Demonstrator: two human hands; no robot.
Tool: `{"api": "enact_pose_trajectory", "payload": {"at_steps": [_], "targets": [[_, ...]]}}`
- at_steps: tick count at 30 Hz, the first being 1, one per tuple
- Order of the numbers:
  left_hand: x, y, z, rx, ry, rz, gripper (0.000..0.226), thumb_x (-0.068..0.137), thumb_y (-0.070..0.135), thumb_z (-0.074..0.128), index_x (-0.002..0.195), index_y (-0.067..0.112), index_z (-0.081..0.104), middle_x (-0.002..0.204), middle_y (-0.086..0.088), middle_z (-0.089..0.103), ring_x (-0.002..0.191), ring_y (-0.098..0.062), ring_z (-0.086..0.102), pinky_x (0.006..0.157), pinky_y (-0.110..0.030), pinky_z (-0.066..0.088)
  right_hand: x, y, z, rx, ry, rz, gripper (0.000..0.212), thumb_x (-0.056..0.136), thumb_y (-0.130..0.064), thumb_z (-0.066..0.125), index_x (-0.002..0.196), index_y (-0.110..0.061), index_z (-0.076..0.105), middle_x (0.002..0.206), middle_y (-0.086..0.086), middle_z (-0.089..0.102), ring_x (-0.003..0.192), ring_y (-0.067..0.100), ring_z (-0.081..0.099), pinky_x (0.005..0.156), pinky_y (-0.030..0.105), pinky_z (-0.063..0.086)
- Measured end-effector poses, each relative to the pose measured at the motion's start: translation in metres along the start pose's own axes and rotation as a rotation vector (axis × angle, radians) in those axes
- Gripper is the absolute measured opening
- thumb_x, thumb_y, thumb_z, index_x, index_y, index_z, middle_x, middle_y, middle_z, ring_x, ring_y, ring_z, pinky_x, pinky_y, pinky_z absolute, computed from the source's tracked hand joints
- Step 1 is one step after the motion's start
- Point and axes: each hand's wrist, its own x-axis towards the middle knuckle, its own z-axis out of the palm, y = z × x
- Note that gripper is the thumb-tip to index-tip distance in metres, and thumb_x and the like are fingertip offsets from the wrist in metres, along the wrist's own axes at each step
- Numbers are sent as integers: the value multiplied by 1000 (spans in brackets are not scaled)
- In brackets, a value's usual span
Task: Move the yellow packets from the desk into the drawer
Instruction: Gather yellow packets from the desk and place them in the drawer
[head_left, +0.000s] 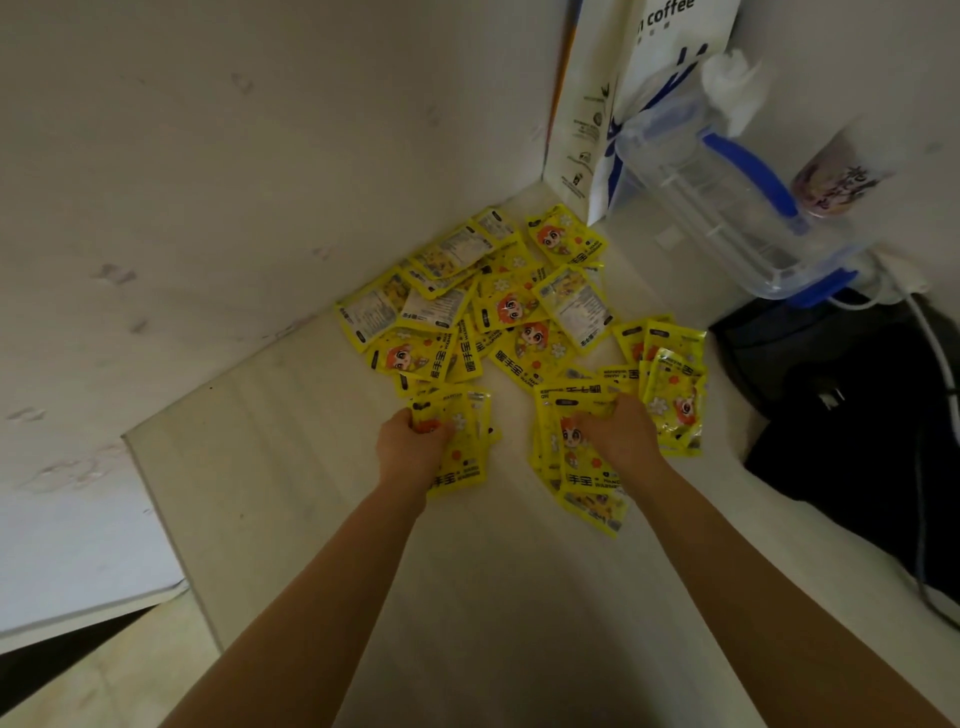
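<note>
Both arms out over the pale desk. Left hand has its fingers curled round a small stack of yellow packets, gripping the stack at its near-left edge, packets fanned a bit under the palm. Right hand is down on a second bunch of packets, fingers bent over the top ones and pinching them; more of that bunch sticks out below the wrist toward the camera. Another few packets stand tilted just right of the right hand, touching its bunch. Main pile lies loose further back, in the corner where desk meets wall, some face up w/ the orange cartoon head, some showing the grey back label. No drawer in shot. Behind the pile, right: white paper bag w/ "coffee" print, a clear plastic box w/ blue clips tipped against it, a printed cup beside that. Black bag and white cable at the desk's right edge.
</note>
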Motion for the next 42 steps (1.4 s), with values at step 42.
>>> {"api": "enact_pose_trajectory", "payload": {"at_steps": [42], "targets": [[-73, -53, -7, -287, -81, -15, 11, 81, 6, 71, 91, 9, 65, 82, -12, 68, 72, -30, 62, 69, -44, 52, -97, 63, -6, 403, 27, 44, 26, 86, -23, 64, 108, -15, 53, 105, 7, 62, 94, 22, 62, 60, 29, 49]]}}
